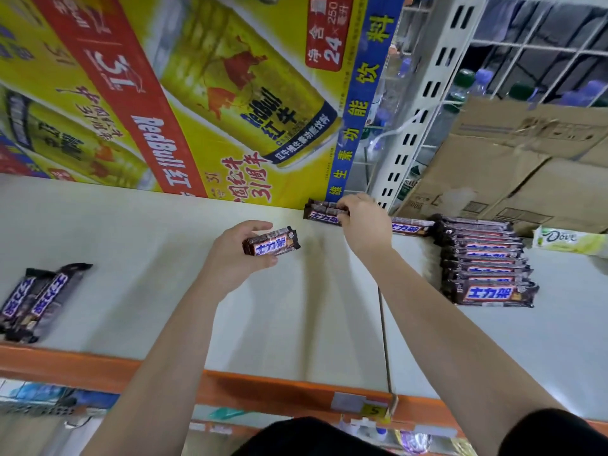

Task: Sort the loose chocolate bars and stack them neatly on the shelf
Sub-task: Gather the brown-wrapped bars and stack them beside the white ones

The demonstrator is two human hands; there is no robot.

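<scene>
The left grip [238,255] curls round one chocolate bar [271,242], held over the white shelf [296,324]. The right grip [362,225] pinches a small pile of bars [320,213] at the back of the shelf, near the neat stack [487,268] on the right.
</scene>
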